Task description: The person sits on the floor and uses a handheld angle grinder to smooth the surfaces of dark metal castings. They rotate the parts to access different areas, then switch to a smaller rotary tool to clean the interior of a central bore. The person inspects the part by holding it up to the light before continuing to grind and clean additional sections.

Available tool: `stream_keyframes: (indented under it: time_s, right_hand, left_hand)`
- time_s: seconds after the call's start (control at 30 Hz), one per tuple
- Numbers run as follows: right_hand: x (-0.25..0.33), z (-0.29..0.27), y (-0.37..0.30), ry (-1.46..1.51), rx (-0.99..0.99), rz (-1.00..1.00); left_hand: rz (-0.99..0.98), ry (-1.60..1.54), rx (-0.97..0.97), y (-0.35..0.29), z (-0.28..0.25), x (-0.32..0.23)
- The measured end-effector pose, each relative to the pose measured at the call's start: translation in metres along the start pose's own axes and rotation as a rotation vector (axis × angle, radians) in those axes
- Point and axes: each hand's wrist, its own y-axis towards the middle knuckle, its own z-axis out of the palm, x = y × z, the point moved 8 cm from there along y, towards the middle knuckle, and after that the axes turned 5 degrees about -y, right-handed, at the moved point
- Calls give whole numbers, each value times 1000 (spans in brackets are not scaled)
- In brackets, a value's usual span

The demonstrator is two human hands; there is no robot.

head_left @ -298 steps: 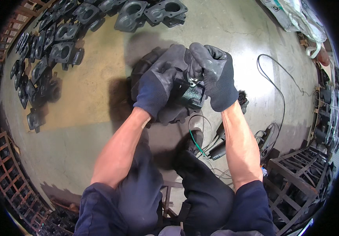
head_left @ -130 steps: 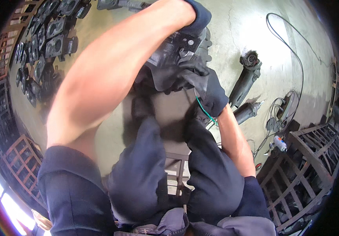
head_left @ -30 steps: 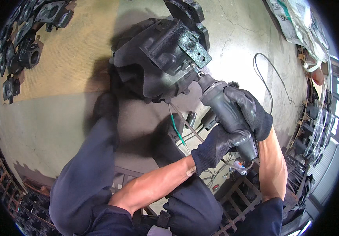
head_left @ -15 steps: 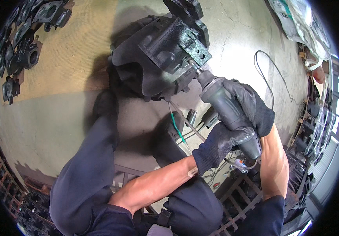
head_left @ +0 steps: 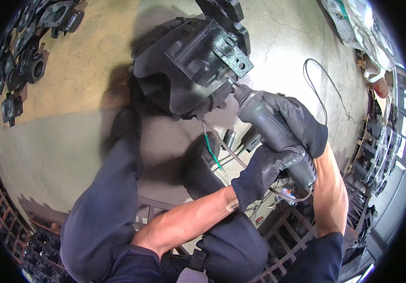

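Observation:
Both my gloved hands hold a dark grey straight grinder [head_left: 271, 123], its body slanting from upper left to lower right. My right hand [head_left: 301, 121] is wrapped round the front of its body. My left hand [head_left: 274, 169] grips the rear part from the left side. The metal shank [head_left: 232, 83] at the grinder's nose reaches the lower edge of a large black casting [head_left: 184, 70], just below a flat bracket [head_left: 236, 59] with two holes. The exact contact point is hidden under that edge. A cable [head_left: 297, 199] leaves the grinder's back end.
Several dark metal castings [head_left: 35, 66] lie on the floor at the upper left. A thin cable [head_left: 317, 63] loops over the concrete on the right. By my foot lie a green-and-grey hose [head_left: 213, 153] and a small metal cylinder [head_left: 229, 138]. Plastic sacks [head_left: 354, 23] stand at the upper right.
The grinder has shifted slightly, with less of its shank showing beside the casting. Both hands keep their grip, and the casting stays in place.

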Motion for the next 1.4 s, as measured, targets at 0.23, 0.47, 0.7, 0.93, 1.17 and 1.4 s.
stream_keyframes:
  time_s: [0.23,0.47,0.7,0.93,1.17,1.4]
  right_hand:
    - [-8,-4,-8,-18,-50,-69]
    - [-12,4,-7,341,78,275]
    - [12,-7,-4,-138,-65,-279]
    - [-3,-8,-11,-245,-120,-242]
    - [-4,-5,-11,-125,-81,-103]
    - [-30,7,-12,-84,-109,-190]
  left_hand:
    - [84,31,-20,0,9,2]
    - [182,200,21,5,0,-1]
    - [96,141,-65,0,1,1]
    - [99,99,-58,5,-2,-5]
    - [185,232,-43,-1,-2,-10]
    - [27,108,-108,-5,-4,-11]
